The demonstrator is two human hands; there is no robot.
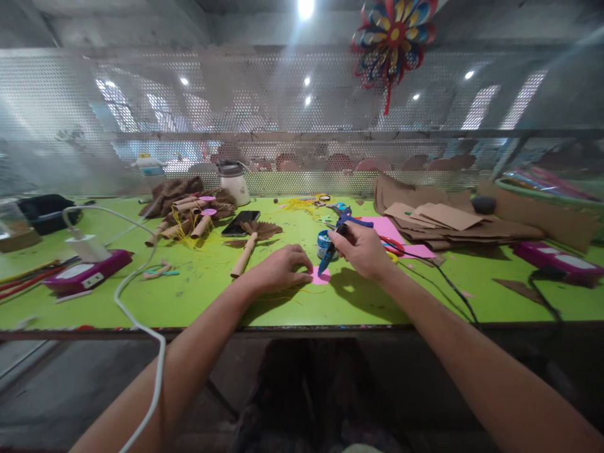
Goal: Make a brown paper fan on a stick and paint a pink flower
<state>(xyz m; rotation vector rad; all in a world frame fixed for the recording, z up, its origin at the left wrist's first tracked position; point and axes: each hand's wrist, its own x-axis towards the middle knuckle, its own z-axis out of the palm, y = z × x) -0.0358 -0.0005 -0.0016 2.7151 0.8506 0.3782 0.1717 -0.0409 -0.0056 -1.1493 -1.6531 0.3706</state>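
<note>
In my right hand (pixel 361 248) is a blue hot glue gun (pixel 324 264), its tip pointing down at a small pink paper piece (pixel 321 276) on the green table. My left hand (pixel 285 267) rests low over the table, fingers curled, with thumb and fingertips at the left edge of that paper. Just behind the glue gun's tip stands a small blue jar (pixel 325 242). A brown paper tube with a pleated paper fan (pixel 245 255) lies beyond my left hand. Near my right wrist are red-handled scissors (pixel 392 245), partly hidden, and pink paper sheets (pixel 418 251).
Several brown paper tubes (pixel 189 226) with yellow strands are piled back left, near a phone (pixel 240 223) and a white jug (pixel 233 182). Brown paper sheets (pixel 443 217) are stacked back right. Purple power strips (pixel 89 275) sit at both sides. A white cable (pixel 121 296) crosses my left forearm.
</note>
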